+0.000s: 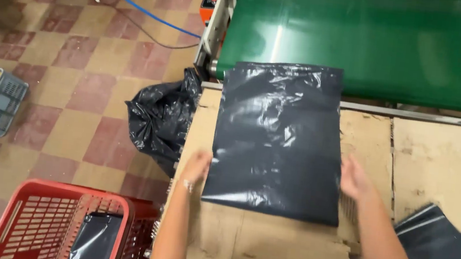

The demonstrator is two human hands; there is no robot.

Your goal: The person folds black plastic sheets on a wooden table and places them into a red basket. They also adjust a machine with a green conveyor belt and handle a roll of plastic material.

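Head view: left hand (196, 166) and right hand (354, 178), both spread flat, touch the black bag (276, 140) between them. Uneven pushing could probably slide it crooked onto the green belt (379, 42) ahead.

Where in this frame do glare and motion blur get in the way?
Head view: overhead light throws a bright streak on the green conveyor belt and patchy sheen on the dark plastic bag; the left hand and right hand are smeared by motion; the cardboard-covered table and red basket read sharp.
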